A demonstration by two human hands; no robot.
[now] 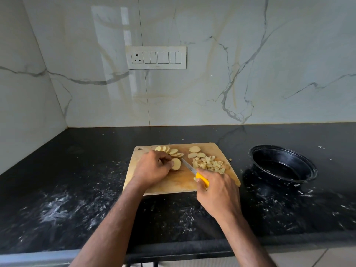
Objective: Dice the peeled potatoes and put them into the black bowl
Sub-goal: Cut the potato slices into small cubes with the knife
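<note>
A small stack of potato slices (176, 164) is pinched by the curled fingers of the left hand (152, 168) near the middle of the wooden cutting board (173, 185); how many slices are in the stack cannot be told. A knife with a yellow handle (202, 179) is gripped in the right hand (217, 191), the fingers being wrapped round the handle, and its blade (187, 166) is laid just to the right of the held stack, the tip pointing toward the far edge of the board. A fanned row of about seven overlapping slices (170, 151) is seen along the far left part of the board. Three single slices (195, 152) are laid near the far right edge, and just in front of them a pile of diced potato (209, 164) is heaped by the right edge; the dice are too many and too small to be counted. One black bowl (283, 164) is set on the black countertop (77, 189), well to the right of the board, with no potato seen inside it. One switch panel (156, 57) is mounted on the marble wall.
</note>
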